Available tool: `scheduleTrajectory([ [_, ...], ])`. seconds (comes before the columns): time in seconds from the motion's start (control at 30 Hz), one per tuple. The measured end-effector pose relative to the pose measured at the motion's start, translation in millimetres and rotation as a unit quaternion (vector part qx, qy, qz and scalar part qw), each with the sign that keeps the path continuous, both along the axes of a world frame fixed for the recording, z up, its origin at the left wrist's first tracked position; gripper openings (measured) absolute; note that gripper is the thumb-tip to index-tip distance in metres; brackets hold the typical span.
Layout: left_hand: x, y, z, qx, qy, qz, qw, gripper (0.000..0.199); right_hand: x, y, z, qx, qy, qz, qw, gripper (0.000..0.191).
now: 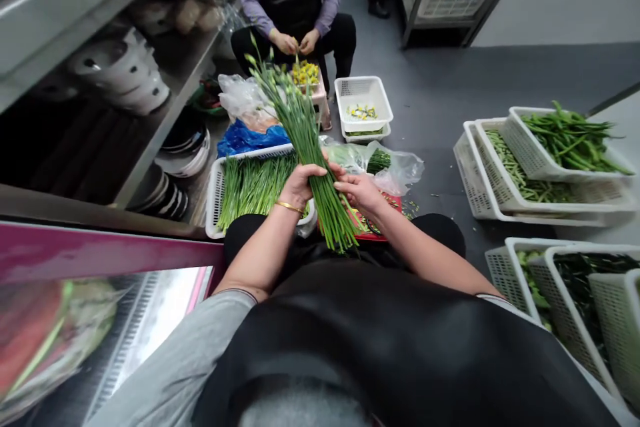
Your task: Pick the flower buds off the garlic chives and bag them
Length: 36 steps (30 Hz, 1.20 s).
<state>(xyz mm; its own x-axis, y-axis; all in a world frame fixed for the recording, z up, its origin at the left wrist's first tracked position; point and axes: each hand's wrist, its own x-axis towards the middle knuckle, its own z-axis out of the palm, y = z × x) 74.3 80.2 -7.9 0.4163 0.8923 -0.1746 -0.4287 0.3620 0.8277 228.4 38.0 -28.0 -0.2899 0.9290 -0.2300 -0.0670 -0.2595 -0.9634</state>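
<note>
A thick bunch of flowering garlic chives (303,123) slants in front of me, buds at the far upper end and cut ends close to my lap. My left hand (303,185) is wrapped round its lower part, thumb across the stems. At the bunch's right side, my right hand (356,188) is closed, thumb and fingertips pinching at the stems; exactly how many it grips is hidden. Left of my knees, more chives (255,187) lie in a white basket (215,203). Under my hands, a red surface (393,201) shows in part, with green scraps near it.
A co-worker (290,0) sits opposite, hands over yellow flowers (305,72). White baskets (364,85) stand on the floor, with stacked vegetable baskets (545,167) at right. Plastic bags (400,167) lie ahead. Metal shelving (165,113) and a pink-edged case (115,250) border the left.
</note>
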Motion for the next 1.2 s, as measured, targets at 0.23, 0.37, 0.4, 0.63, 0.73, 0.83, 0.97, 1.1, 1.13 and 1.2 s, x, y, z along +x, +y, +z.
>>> scheduleTrajectory([
  [0.23, 4.4, -3.9, -11.1, -0.031, 0.015, 0.003, 0.999, 0.037, 26.6, 5.9, -6.0, 0.114, -0.126, -0.054, 0.984, 0.059],
  [0.37, 20.3, -7.5, -5.5, 0.092, 0.085, 0.065, 0.990, 0.038, 27.3, 17.9, -19.4, 0.219, -0.157, 0.020, 0.963, 0.089],
  [0.4, 25.0, -9.0, -7.0, 0.130, 0.115, 0.091, 0.981, 0.035, 23.3, 18.2, -27.9, 0.229, -0.154, 0.036, 0.961, 0.091],
  [0.63, 37.3, -29.5, -65.1, 0.217, 0.346, 0.157, 0.899, 0.021, 2.6, 1.7, -112.1, 0.183, -0.213, -0.009, 0.960, 0.057],
  [0.73, 34.8, -36.5, -90.0, 0.201, 0.361, 0.121, 0.903, 0.023, 1.9, -3.8, -136.4, 0.165, -0.219, 0.006, 0.962, 0.044],
  [0.83, 33.4, -36.4, -93.7, 0.183, 0.355, 0.104, 0.911, 0.022, 1.6, -2.6, -141.3, 0.156, -0.214, 0.026, 0.964, 0.036],
  [0.97, 29.9, -22.9, -63.5, 0.178, 0.292, 0.127, 0.931, 0.022, 2.4, 9.9, -115.4, 0.173, -0.195, 0.027, 0.965, 0.050],
  [1.1, 24.5, 1.9, -19.9, 0.129, 0.134, 0.106, 0.977, 0.031, -0.9, 21.1, -77.5, 0.173, -0.118, 0.017, 0.978, 0.069],
  [1.13, 24.1, 7.5, -11.8, 0.105, 0.107, 0.089, 0.985, 0.032, -2.4, 22.2, -71.0, 0.145, -0.076, 0.040, 0.986, 0.067],
  [1.2, 25.2, 15.2, -2.7, 0.075, 0.082, 0.061, 0.992, 0.032, -5.2, 23.4, -64.5, 0.083, 0.003, 0.086, 0.993, 0.060],
])
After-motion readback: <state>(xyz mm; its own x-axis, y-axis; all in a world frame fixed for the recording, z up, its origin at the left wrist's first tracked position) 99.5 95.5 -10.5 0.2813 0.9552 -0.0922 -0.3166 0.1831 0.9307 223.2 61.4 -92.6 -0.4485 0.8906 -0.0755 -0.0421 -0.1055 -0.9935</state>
